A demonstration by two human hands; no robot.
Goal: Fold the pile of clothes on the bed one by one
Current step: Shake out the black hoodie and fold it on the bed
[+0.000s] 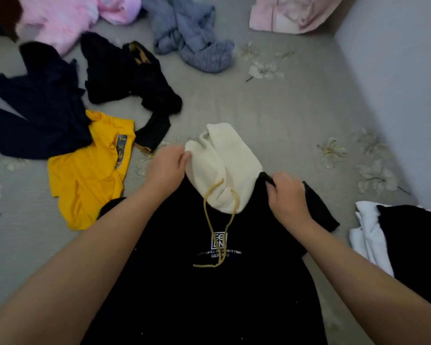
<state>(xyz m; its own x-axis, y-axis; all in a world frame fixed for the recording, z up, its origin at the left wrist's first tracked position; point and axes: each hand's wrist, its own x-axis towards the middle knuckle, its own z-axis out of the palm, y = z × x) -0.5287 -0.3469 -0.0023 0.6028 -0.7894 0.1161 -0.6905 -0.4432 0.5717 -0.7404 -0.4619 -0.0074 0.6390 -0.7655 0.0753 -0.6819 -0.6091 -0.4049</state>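
Head view: left hand (165,168) pinches cream hood (224,168); right hand (288,195) grips black hoodie (209,282).

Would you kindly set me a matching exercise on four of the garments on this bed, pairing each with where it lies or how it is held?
Things:
1. black hoodie
2. yellow shirt
3. blue-grey garment
4. cream hood

Places or states:
A. crumpled at the far side of the bed, near the middle
B. pinched at its edge by the left hand
C. spread out front-up nearest the person, its shoulder gripped by the right hand
D. lying left of the hoodie, partly under a navy garment

Pairs: 1-C, 2-D, 3-A, 4-B
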